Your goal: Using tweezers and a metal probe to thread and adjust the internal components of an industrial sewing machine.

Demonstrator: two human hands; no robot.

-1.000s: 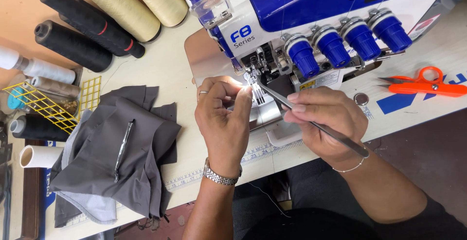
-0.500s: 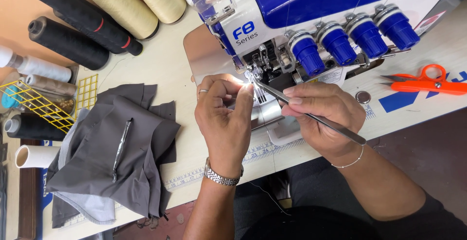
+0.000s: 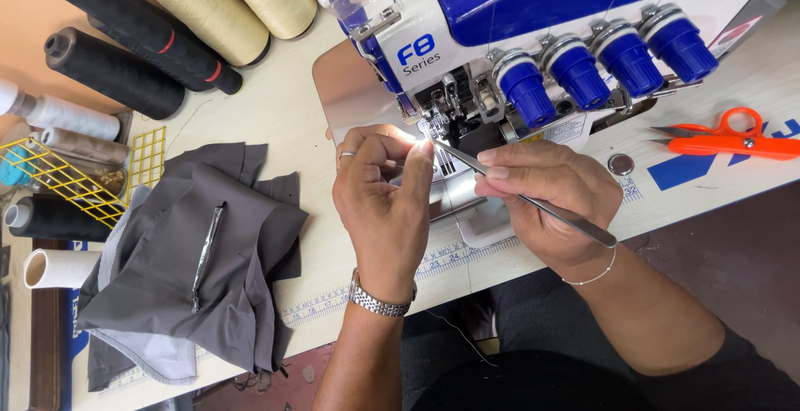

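A blue and white overlock sewing machine stands on the pale table. My right hand grips long metal tweezers, their tips pointing at the needle area under a small bright lamp. My left hand, with a ring and a metal watch, is held up right beside the tweezer tips, thumb and forefinger pinched together; whether a thread is between them is too fine to tell.
Grey trousers with a zip lie folded at the left. Large black and cream thread cones lie at the back left beside a yellow wire rack. Orange scissors rest at the right. A ruler strip runs along the table's front edge.
Both hands stay at the needle area; they have only shifted slightly, with the tweezer tips kept at the needles.
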